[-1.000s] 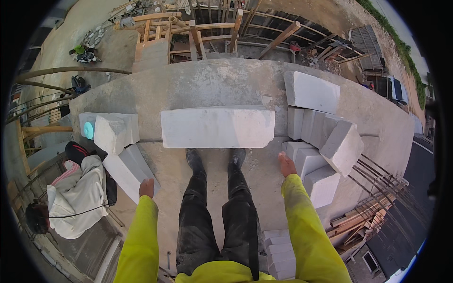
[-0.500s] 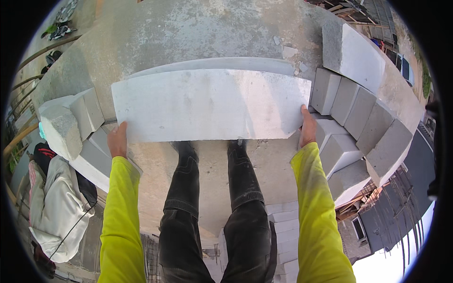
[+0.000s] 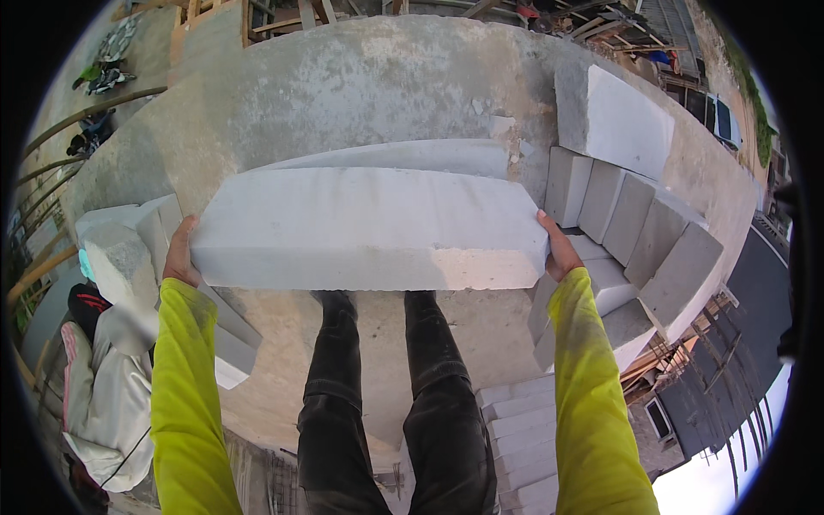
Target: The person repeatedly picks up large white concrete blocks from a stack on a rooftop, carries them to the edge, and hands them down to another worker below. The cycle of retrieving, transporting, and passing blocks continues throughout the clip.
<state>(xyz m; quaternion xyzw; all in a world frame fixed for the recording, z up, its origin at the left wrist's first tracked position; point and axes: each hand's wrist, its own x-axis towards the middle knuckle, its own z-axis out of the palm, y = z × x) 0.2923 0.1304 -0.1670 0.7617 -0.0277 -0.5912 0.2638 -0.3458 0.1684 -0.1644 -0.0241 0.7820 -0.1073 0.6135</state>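
Observation:
A long, pale grey lightweight concrete block (image 3: 369, 215) spans the space between my two hands, in front of my legs. My left hand (image 3: 181, 251) grips its left end, and my right hand (image 3: 560, 245) clasps the right end, fingers mostly hidden behind it. The block's broad face and its narrow near edge both show. Just beyond it, another pale block (image 3: 412, 156) is partly covered by the held one. Whether the two touch, I cannot tell.
Several concrete blocks (image 3: 631, 219) are stacked at my right, a large one (image 3: 627, 120) behind them. More blocks (image 3: 120, 257) stand at my left, near a white sack (image 3: 116, 403). Another stack (image 3: 519, 433) lies lower right. Bare concrete (image 3: 369, 86) stretches ahead, with small chips on it.
The held block has tilted, so its near edge now shows as well as its broad face. Both hands have shifted slightly, and the view has moved to show more of the far edge.

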